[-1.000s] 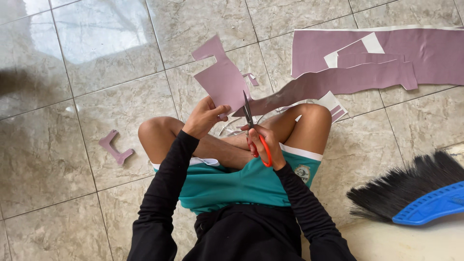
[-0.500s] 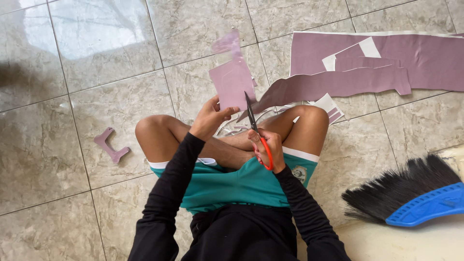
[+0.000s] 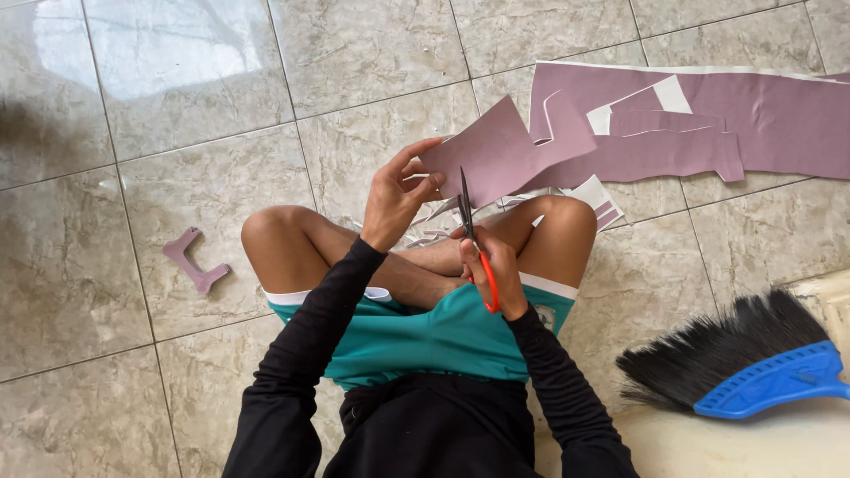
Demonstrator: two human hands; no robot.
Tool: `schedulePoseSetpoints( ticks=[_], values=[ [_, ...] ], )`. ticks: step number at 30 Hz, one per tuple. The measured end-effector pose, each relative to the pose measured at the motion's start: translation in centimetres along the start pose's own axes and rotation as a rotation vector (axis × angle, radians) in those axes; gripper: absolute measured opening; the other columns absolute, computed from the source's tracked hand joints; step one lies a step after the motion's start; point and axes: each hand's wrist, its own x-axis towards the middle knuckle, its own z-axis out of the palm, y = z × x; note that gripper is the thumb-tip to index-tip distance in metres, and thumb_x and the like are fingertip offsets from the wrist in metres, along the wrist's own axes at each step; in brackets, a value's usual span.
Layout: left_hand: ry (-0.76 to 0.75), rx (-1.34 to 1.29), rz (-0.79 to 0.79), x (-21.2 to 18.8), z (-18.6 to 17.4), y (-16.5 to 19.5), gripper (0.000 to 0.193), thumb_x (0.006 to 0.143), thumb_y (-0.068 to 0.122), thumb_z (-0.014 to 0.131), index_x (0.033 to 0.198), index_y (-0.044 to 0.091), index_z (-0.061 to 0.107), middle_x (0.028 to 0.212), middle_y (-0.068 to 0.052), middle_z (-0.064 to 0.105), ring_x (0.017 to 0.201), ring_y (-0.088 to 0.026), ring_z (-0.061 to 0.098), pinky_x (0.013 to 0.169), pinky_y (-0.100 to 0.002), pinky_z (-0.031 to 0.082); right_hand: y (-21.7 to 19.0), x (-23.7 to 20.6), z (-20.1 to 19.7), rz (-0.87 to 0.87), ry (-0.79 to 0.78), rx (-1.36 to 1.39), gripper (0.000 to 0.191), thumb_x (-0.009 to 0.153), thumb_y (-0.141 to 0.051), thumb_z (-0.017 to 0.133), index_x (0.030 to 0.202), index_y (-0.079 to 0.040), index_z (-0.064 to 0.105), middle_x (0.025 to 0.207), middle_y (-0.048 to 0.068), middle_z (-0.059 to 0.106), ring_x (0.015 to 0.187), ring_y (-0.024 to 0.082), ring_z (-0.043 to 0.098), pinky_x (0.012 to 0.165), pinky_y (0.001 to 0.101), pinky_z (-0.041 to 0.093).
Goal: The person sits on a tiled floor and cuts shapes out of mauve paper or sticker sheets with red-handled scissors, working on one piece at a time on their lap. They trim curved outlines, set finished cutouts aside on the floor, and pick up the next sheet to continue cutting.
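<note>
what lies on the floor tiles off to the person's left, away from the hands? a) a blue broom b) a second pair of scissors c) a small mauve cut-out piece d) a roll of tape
c: a small mauve cut-out piece lies alone on the floor tiles beyond the left knee, while the blue broom is on the other side.

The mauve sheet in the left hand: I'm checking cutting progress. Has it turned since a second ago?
Yes. The mauve sheet has swung from pointing up-left to lying rightward, toward the large sheet on the floor.

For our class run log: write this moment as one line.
left hand: holds mauve paper sheet | right hand: red-handled scissors cutting it | seated on tile floor
</note>
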Motion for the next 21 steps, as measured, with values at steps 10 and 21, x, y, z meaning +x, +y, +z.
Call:
schedulePoseSetpoints(
  ticks=[10, 21],
  values=[
    [-0.014, 0.075, 0.019, -0.8, 0.3, 1.3, 0.049, 0.098, -0.001, 0.068, 0.145, 0.007, 0.056, 0.104, -0.011, 0.072, 0.102, -0.018, 0.075, 0.085, -0.030, 0.068, -1.6, 0.6, -0.1, 0.010, -0.006, -0.042, 0.065, 0.097, -0.064, 0.056, 0.113, -0.001, 0.068, 0.063, -0.002, 0.052, 0.055, 0.005, 0.053, 0.050, 0.0227, 0.044],
    [-0.047, 0.021, 0.002, -1.0, 0.5, 1.9, 0.050, 0.098, 0.002, 0.068, 0.146, 0.008, 0.054, 0.113, -0.012, 0.072, 0.104, -0.017, 0.074, 0.084, -0.029, 0.067, -1.8, 0.5, 0.0, 0.071, 0.045, -0.004, 0.058, 0.096, -0.059, 0.060, 0.098, -0.001, 0.071, 0.055, -0.005, 0.047, 0.044, 0.004, 0.045, 0.042, 0.0234, 0.037]
  ],
)
